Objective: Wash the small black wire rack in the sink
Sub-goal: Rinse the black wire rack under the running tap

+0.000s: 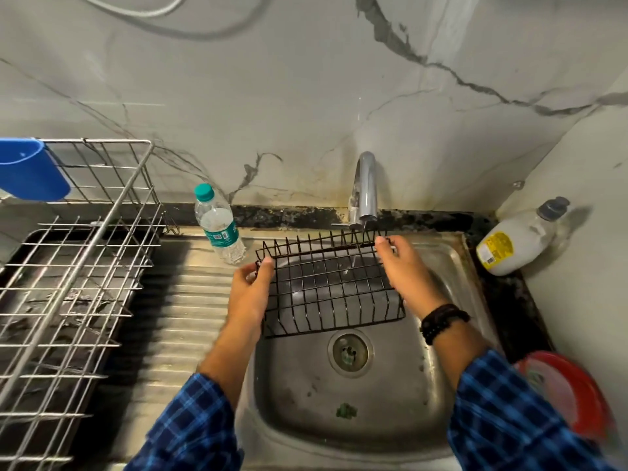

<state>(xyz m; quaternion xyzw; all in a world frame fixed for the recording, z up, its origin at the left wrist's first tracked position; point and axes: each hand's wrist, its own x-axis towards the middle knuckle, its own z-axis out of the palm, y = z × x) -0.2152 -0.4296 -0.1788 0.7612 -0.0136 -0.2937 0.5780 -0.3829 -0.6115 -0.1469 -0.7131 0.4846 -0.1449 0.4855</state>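
Rack: small black wire rack (pixel 331 287), held above the basin at centre frame, tilted, its far edge just under the spout.
Left hand: left hand (pixel 249 287) grips the rack's left edge, thumb hooked over the top wire, the other fingers out of sight beneath it.
Right hand: right hand (pixel 404 266) clasps the rack's upper right corner, fingertips curled on the rim wire; a black beaded bracelet (pixel 441 321) circles the wrist.
Sleeves: blue checked shirt cuffs on both forearms, entering from the bottom of the frame.
Tap: curved chrome tap (pixel 365 188) at the back wall, a thin stream of water (pixel 355 256) falling through the rack's wires.
Sink: stainless steel sink (pixel 306 385), lower centre, with a round drain (pixel 350 351) below the rack and a green scrap (pixel 346 410) on the basin floor.
Bottle: clear plastic water bottle with a teal cap (pixel 219 226), upright on the ribbed drainboard, left of the rack.
Drying rack: large silver wire dish rack (pixel 85 266) at left of frame, a blue plastic holder (pixel 30 171) hung on its upper corner.
Right counter: white soap bottle with a grey cap (pixel 520 236) lying against the wall; a red round plastic item (pixel 571 389), blurred, lower right.
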